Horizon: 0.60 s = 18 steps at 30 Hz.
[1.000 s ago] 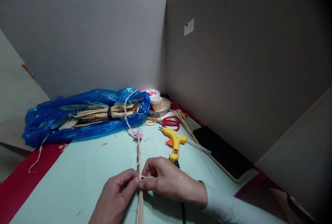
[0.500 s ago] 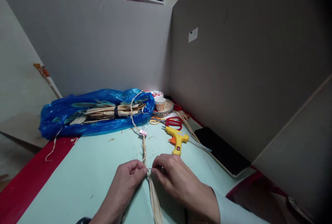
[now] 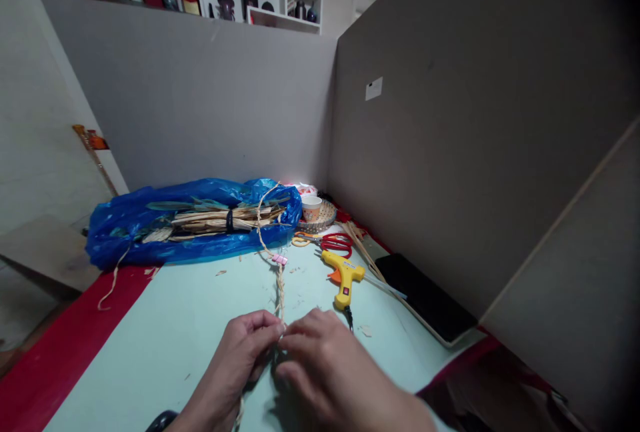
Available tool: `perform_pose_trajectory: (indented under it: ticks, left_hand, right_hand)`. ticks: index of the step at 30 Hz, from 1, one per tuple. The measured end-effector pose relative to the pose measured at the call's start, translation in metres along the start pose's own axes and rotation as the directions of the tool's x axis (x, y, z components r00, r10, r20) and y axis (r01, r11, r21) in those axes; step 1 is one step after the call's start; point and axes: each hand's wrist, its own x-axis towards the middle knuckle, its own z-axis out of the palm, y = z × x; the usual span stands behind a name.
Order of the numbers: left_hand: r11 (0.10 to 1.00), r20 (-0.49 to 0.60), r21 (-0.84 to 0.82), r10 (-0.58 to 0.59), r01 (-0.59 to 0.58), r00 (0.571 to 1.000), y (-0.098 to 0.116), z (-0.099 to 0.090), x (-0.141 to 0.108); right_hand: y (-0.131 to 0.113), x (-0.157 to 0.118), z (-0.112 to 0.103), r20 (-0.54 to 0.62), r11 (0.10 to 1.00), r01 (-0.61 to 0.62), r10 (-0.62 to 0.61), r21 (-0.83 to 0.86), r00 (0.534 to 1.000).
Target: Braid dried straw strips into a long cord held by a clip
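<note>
A braided straw cord (image 3: 281, 289) runs down the table toward me. My left hand (image 3: 237, 359) is closed, pinching the cord's near end between thumb and fingertips. Right against it, my right hand (image 3: 330, 359) has its fingertips at the same spot, with the thumb apart from the fingers. Whether a strand lies under those fingers is hidden. A pink clip (image 3: 279, 259) grips the cord farther up, and beyond it the thin end curves over a blue plastic bag (image 3: 120, 219). Another piece of cord (image 3: 239, 413) shows below my left hand.
A bundle of dried straw (image 3: 205, 221) lies in the bag. To the right are a yellow glue gun (image 3: 344, 273), red-handled scissors (image 3: 336, 243), a paper cup (image 3: 311, 208) on a woven tray (image 3: 327, 214), and a black flat tablet-like device (image 3: 425, 295). Grey panels (image 3: 225, 99) stand behind.
My right hand has shifted down and left, its thumb parting from the fingers. The wide pale strip that hung between my hands is no longer visible. The camera view has tilted slightly upward.
</note>
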Motion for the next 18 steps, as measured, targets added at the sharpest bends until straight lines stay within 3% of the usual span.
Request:
perform_pose_trajectory:
  ticks: [2, 3, 4, 5, 7, 9, 11, 15, 18]
  left_hand:
    - [1.000, 0.004, -0.001, 0.001, -0.001, 1.000, 0.000, 0.000, -0.001]
    - [1.000, 0.005, 0.003, 0.000, 0.000, 1.000, -0.001, 0.000, 0.000]
    - [1.000, 0.007, 0.008, -0.003, 0.003, 1.000, -0.002, -0.001, 0.000]
    - [1.000, 0.011, 0.008, -0.001, 0.001, 1.000, -0.003, -0.001, 0.001]
    - [1.000, 0.030, -0.008, 0.012, -0.012, 0.999, -0.004, -0.002, 0.002]
    - [0.999, 0.033, 0.003, 0.047, -0.048, 0.998, -0.005, -0.002, 0.004]
    - [0.992, 0.002, 0.079, 0.098, -0.098, 0.995, -0.004, -0.001, 0.004]
    - [0.938, -0.032, 0.301, 0.190, -0.172, 0.981, -0.003, 0.000, 0.003]
    - [0.887, -0.020, 0.420, 0.219, -0.190, 0.976, -0.003, -0.002, 0.001]
  right_hand:
    - [0.007, 0.008, -0.024, -0.014, 0.970, -0.131, 0.136, 0.207, 0.991]
    - [0.012, 0.013, -0.030, -0.056, 0.937, -0.234, 0.256, 0.261, 0.965]
    - [0.017, 0.017, -0.032, -0.024, 0.889, -0.308, 0.336, 0.338, 0.942]
    - [0.021, 0.021, -0.028, 0.090, 0.824, -0.351, 0.349, 0.445, 0.933]
    - [0.027, 0.028, -0.013, 0.296, 0.605, -0.433, 0.318, 0.668, 0.901]
    - [0.029, 0.031, 0.005, 0.397, 0.466, -0.490, 0.289, 0.736, 0.871]
    - [0.028, 0.031, 0.018, 0.375, 0.510, -0.499, 0.331, 0.701, 0.866]
    - [0.029, 0.027, 0.024, 0.197, 0.735, -0.412, 0.365, 0.539, 0.910]
    - [0.029, 0.024, 0.021, 0.149, 0.758, -0.404, 0.385, 0.512, 0.911]
